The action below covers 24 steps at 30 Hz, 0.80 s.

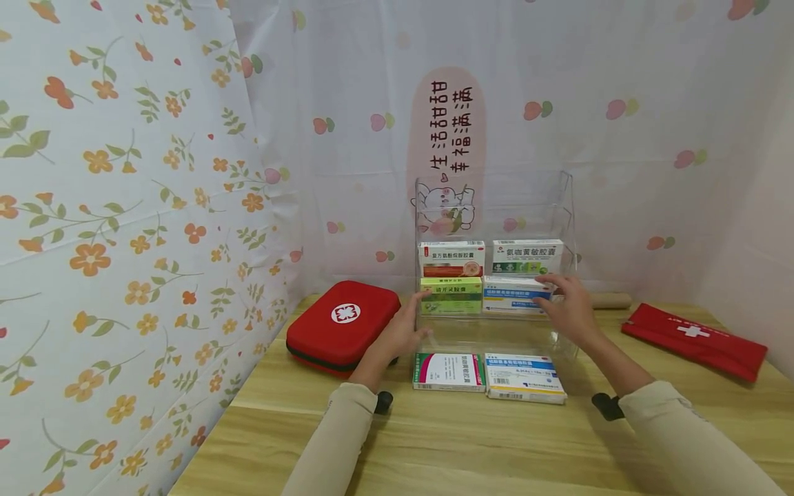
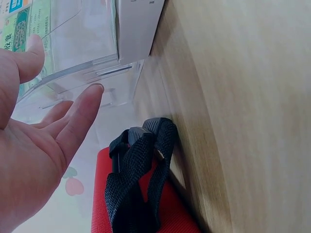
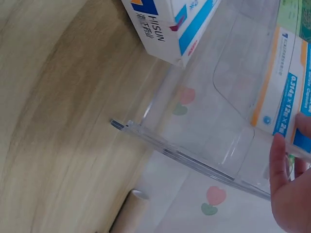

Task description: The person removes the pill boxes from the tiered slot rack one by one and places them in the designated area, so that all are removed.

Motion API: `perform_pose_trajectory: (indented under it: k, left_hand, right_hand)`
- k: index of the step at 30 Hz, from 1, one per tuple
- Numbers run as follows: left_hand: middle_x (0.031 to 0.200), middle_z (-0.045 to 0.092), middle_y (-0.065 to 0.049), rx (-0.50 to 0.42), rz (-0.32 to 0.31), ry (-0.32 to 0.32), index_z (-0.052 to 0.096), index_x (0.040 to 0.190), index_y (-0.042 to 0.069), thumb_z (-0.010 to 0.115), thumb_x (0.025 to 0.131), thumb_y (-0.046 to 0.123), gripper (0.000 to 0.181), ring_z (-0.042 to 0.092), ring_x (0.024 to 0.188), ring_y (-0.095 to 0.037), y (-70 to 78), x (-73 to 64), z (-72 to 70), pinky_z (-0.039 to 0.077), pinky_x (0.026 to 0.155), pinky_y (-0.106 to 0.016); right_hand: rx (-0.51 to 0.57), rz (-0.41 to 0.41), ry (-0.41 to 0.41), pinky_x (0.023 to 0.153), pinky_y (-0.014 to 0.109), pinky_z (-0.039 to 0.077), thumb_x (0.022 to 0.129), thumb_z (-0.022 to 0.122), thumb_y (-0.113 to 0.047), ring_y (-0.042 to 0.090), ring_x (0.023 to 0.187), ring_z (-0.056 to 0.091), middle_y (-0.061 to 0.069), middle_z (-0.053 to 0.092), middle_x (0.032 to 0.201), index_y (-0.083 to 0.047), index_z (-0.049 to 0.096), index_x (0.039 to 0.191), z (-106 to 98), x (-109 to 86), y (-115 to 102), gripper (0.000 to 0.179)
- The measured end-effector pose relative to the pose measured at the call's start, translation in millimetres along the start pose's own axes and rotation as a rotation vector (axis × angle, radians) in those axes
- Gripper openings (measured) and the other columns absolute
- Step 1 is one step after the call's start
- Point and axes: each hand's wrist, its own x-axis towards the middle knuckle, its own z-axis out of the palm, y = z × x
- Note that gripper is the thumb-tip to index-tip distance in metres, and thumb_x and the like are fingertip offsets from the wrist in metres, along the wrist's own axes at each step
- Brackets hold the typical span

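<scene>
A clear stepped display rack (image 1: 496,331) stands on the table, medicine boxes on its tiers. My left hand (image 1: 406,324) is at the rack's left side, fingers spread, thumb beside a green medicine box (image 1: 451,296). At the right end of a blue-and-white medicine box (image 1: 511,296) is my right hand (image 1: 571,306). Its index finger and thumb touch that box, which sits on the rack; in the right wrist view these fingertips (image 3: 278,138) lie at the box's end. Behind them are a red-and-white box (image 1: 451,256) and a white-green box (image 1: 527,256).
Low at the front lie a magenta-and-green medicine box (image 1: 449,372) and another blue-and-white box (image 1: 524,379). A red first-aid case (image 1: 344,324) with a black strap (image 2: 129,179) sits left, a red pouch (image 1: 695,337) right. A brown roll (image 1: 611,300) lies behind the rack.
</scene>
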Motion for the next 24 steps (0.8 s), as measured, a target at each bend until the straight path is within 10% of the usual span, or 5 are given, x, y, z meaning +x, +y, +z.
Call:
perform_pose_trajectory:
  k: [12,19,24]
  left_hand:
    - [0.153,0.037,-0.013,0.006,0.002,0.001,0.017,0.153,0.036,0.071,0.092,0.015,0.084,0.045,0.132,-0.029,0.6,-0.1,1.4,0.041,0.106,-0.052]
    - [0.153,0.037,-0.013,0.012,-0.002,0.005,0.016,0.153,0.036,0.072,0.092,0.015,0.085,0.044,0.133,-0.029,0.0,0.6,0.8,0.041,0.106,-0.052]
    - [0.153,0.037,-0.013,0.014,-0.007,0.003,0.016,0.153,0.037,0.071,0.092,0.016,0.085,0.044,0.134,-0.03,-0.6,1.1,1.3,0.04,0.106,-0.053]
  right_hand:
    - [0.087,-0.082,0.108,0.066,0.003,0.039,0.086,0.074,0.003,0.029,0.097,0.054,0.023,0.058,0.117,0.002,0.066,0.121,-4,2.4,-3,0.036]
    - [0.143,-0.04,0.124,0.068,0.003,0.042,0.091,0.071,-0.006,0.011,0.093,0.053,0.019,0.063,0.117,-0.001,0.063,0.129,-10,5.8,-15,0.039]
    - [0.156,-0.025,0.116,0.073,0.002,0.043,0.092,0.07,-0.009,0.024,0.097,0.059,0.021,0.064,0.119,-0.001,0.062,0.13,-14,5.1,-17,0.039]
